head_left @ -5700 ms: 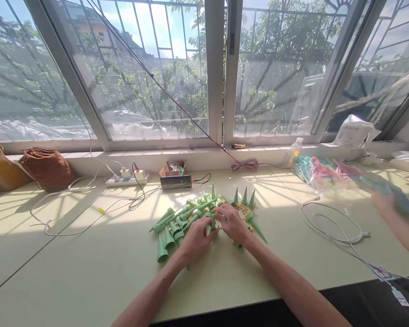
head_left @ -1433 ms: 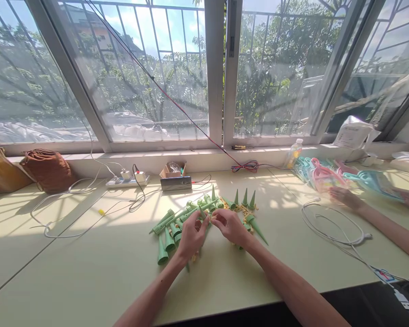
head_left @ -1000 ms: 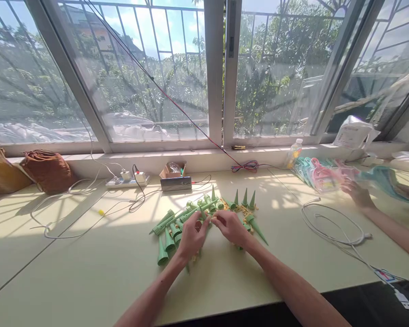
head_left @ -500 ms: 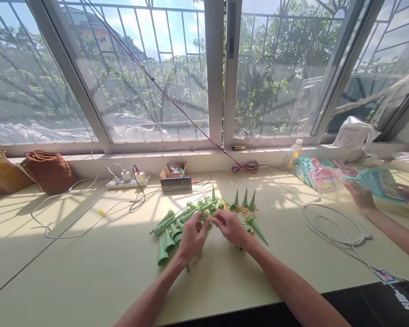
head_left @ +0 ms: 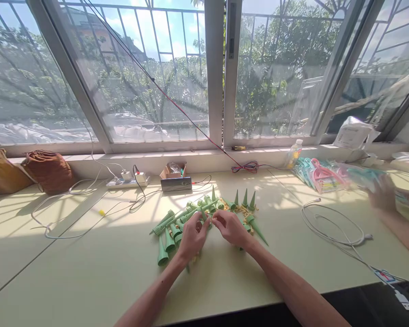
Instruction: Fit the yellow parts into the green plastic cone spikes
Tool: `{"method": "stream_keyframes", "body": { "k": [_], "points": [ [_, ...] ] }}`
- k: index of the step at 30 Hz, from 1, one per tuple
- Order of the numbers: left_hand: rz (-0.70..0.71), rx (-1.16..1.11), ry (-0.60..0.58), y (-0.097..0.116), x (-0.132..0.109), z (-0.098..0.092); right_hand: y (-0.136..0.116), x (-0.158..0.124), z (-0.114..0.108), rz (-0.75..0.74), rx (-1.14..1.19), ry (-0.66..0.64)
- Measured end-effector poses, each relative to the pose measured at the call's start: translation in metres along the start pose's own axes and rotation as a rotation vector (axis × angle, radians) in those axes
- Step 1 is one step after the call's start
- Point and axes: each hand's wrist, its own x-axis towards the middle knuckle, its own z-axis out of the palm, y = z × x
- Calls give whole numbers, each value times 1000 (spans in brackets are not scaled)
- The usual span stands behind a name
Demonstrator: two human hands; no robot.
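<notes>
My left hand (head_left: 193, 234) is closed round a green plastic cone (head_left: 203, 212), whose tip shows above the fingers. Close beside it, my right hand (head_left: 230, 226) is pinched, its fingertips almost meeting those of the left; whatever small piece they grip is hidden. A pile of hollow green cones (head_left: 162, 254) lies to the left of and behind my left hand. Past my right hand, several cones (head_left: 245, 198) stand point up among small yellowish pieces (head_left: 244, 210). One more cone (head_left: 258, 229) lies on its side there.
At the right, a co-worker's hands (head_left: 383, 195) handle a blurred teal item near bagged teal and pink items (head_left: 323, 177). A white cable (head_left: 305, 211) lies coiled before them. At the back stand a power strip (head_left: 129, 180), a small cardboard box (head_left: 173, 170) and a bottle (head_left: 294, 154).
My hands stay almost in place, with only slight finger movement. The co-worker's near hand has moved to the right and up, and the teal item has moved with it.
</notes>
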Motion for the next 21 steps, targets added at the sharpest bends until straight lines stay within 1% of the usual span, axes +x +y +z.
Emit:
{"method": "stream_keyframes", "body": {
  "k": [5,11,21],
  "points": [
    [-10,11,5,-1,0,0,-1,0,0,15,-16,-1],
    [11,-7,19,-1,1,1,0,-1,0,10,24,-4],
    [10,26,10,-1,0,0,-1,0,-1,23,-22,-4]
  ]
}}
